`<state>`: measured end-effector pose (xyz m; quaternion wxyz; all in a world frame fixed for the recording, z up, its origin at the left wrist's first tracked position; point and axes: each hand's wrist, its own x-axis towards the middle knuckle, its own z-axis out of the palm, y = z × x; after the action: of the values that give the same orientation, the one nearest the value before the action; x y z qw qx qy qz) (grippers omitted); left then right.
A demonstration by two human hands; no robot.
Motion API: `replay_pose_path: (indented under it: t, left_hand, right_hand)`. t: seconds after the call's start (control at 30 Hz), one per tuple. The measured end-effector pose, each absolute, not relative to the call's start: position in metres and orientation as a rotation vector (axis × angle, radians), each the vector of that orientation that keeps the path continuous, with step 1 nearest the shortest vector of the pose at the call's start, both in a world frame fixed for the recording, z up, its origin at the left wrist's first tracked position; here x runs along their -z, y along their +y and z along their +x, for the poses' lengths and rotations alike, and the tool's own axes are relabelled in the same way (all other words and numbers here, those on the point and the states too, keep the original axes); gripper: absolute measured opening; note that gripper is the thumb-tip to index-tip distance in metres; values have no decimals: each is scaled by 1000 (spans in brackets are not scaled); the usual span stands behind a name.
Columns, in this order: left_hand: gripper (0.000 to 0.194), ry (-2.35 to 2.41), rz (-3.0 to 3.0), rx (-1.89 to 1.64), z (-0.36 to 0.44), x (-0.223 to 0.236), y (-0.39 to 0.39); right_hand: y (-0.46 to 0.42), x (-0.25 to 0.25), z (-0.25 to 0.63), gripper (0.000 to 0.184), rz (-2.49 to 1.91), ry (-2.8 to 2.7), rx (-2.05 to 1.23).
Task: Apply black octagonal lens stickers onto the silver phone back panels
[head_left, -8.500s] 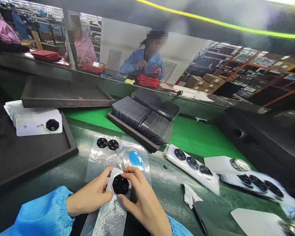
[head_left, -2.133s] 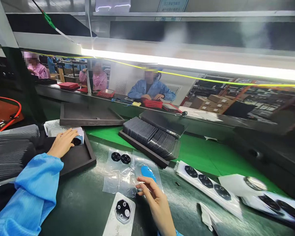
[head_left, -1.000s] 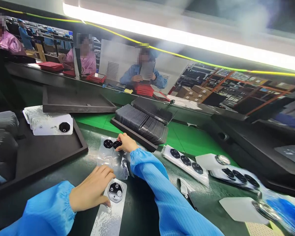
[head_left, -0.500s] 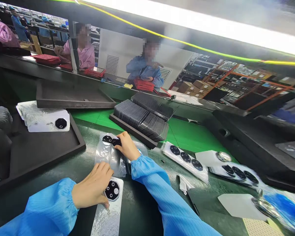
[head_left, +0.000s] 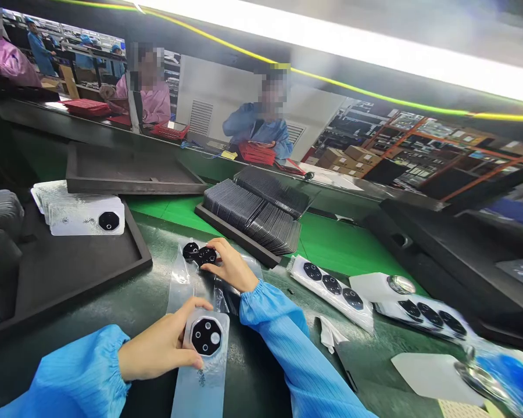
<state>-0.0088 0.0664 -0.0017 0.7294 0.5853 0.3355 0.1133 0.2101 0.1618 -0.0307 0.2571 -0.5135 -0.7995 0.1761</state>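
A silvery phone back cover (head_left: pixel 199 377) lies on the dark green bench before me, its black octagonal camera block (head_left: pixel 206 336) showing three holes. My left hand (head_left: pixel 159 347) curls around the cover's top left edge beside that block. Farther back lies a clear plastic strip (head_left: pixel 187 278) carrying black octagonal lens pieces. My right hand (head_left: pixel 230 267) pinches one of these black lens pieces (head_left: pixel 206 255) at the strip's far end; a second piece (head_left: pixel 190 249) sits just left of it.
A dark tray (head_left: pixel 70 273) at left holds a stack of white back covers (head_left: pixel 86 217). A tray of dark sheets (head_left: pixel 255 212) stands behind. More strips of lens pieces (head_left: pixel 331 285) and a wipe (head_left: pixel 329 334) lie at right. People work across the line.
My left hand set a cover in the left tray, then came back to the cover on the bench. My right hand reached to the strip and has pinched a lens piece.
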Motion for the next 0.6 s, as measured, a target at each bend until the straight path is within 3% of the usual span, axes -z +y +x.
replay_pose_path:
  t: [0.1, 0.27, 0.4, 0.6]
  left_hand:
    - [76, 701, 1092, -344, -4, 2, 69]
    - [56, 645, 962, -413, 5, -7, 78]
    - [54, 624, 967, -411, 16, -9, 87]
    - [50, 750, 1085, -428, 32, 0, 100]
  right_hand:
    - [155, 25, 214, 45, -1384, -2148, -443]
    - [135, 4, 236, 42, -1429, -2096, -325]
    - [108, -8, 261, 39, -1475, -1986, -263]
    - [61, 7, 282, 33, -1511, -1595, -467]
